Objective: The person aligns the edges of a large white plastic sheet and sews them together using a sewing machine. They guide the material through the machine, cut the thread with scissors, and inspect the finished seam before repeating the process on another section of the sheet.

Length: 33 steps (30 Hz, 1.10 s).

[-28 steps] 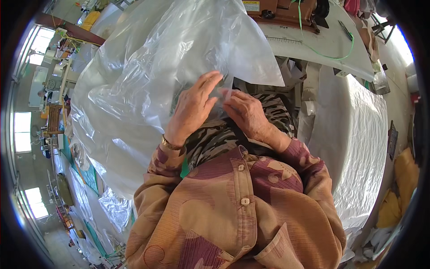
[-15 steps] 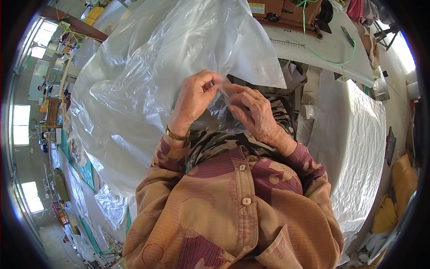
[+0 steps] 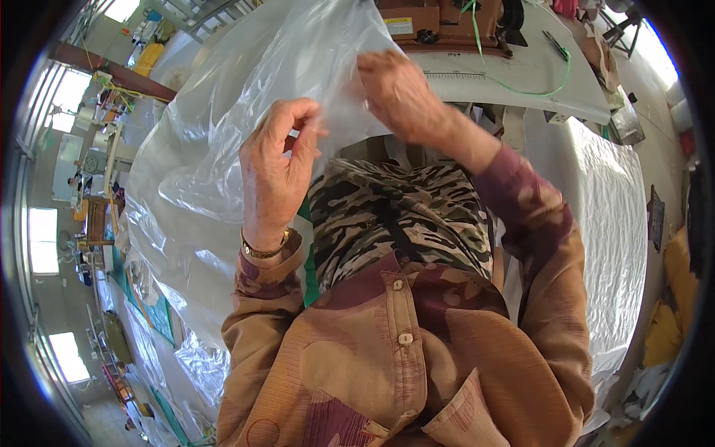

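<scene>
"Plastic sheet [image 3: 197,186] first: which way does it lie from the hands?"

"Ahead and to the left. Its long run slants from the top of the view, near the brown machine [image 3: 447,18], down along the person's left side."

"Which hand is nearer?"

"Left hand [image 3: 279,156] overlaps it, thumb and fingers curled close together. Right hand [image 3: 398,97] is raised farther forward, at the sheet's right edge, closer to the machine. They're apart from each other."

"Is either one gripping it?"

"Can't tell; the fingertips are blurred."

"Anything in the way?"

"Between hands and sheet, I see nothing. Past the right hand is the table [image 3: 514,71], with a green cord [image 3: 527,92] looping over it. Below are the trousers [image 3: 402,216]; well to the right hangs a shiny white sheet [image 3: 607,238]."
</scene>
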{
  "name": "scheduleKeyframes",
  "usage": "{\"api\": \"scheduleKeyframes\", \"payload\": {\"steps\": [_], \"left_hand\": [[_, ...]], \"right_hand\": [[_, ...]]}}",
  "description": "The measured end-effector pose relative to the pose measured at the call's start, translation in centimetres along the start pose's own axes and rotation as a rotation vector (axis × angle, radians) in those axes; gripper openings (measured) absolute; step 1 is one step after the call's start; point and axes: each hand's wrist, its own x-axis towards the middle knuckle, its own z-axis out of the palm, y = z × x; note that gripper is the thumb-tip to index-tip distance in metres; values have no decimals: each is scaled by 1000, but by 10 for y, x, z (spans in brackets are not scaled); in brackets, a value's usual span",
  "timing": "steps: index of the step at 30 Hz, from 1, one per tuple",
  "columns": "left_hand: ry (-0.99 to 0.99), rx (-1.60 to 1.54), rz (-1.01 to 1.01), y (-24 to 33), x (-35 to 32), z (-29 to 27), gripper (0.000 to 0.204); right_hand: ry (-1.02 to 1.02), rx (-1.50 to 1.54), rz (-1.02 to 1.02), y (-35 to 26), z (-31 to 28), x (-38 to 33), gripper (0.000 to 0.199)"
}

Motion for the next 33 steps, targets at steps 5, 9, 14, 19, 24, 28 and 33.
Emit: {"api": "scheduleKeyframes", "payload": {"steps": [5, 9, 14, 19, 24, 28, 33], "left_hand": [[46, 144, 211, -10, 3, 29, 18], [176, 170, 336, -48, -5, 82, 15], [226, 161, 306, -91, -25, 128, 13], [203, 189, 381, -91, -35, 137, 16], [89, 293, 444, -78, -42, 117, 21], [10, 305, 565, -69, -41, 95, 32], [-46, 341, 613, -54, -45, 81, 28]], "right_hand": [[187, -130, -136, 46, -3, 29, 11], [179, -105, 166, 51, -3, -11, 18], [276, -75, 653, 16, 2, -89, 29], [19, 281, 926, 5, 12, -129, 22], [-34, 1048, 901, -2, 24, -135, 26], [-32, 1196, 861, -21, 19, -130, 26], [-30, 1433, 812, -41, 9, -120, 29]]}}
